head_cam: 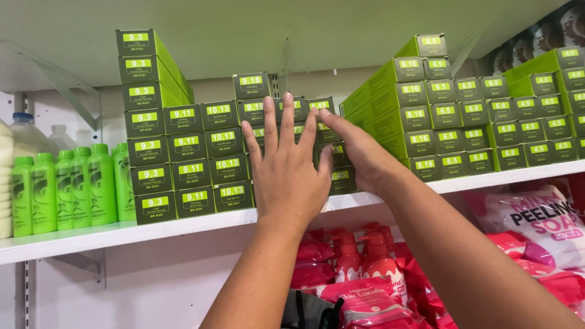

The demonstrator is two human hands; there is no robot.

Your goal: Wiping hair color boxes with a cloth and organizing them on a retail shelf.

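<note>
My left hand (286, 167) is raised with fingers spread, its palm flat against a stack of small green boxes (263, 113) on a white shelf (122, 234). My right hand (353, 152) reaches in from the right, and its fingertips press on the boxes just beside my left hand. Neither hand grips a box. The boxes behind both hands are largely hidden. More green boxes stand stacked to the left (183, 161) and to the right (451, 116) of the hands.
Green bottles (67, 189) stand at the shelf's left end, with pale bottles (27, 137) behind them. Below the shelf lie red and pink bottles (378, 262) and white-pink bags (530, 222). Another shelf (244, 30) hangs close above the stacks.
</note>
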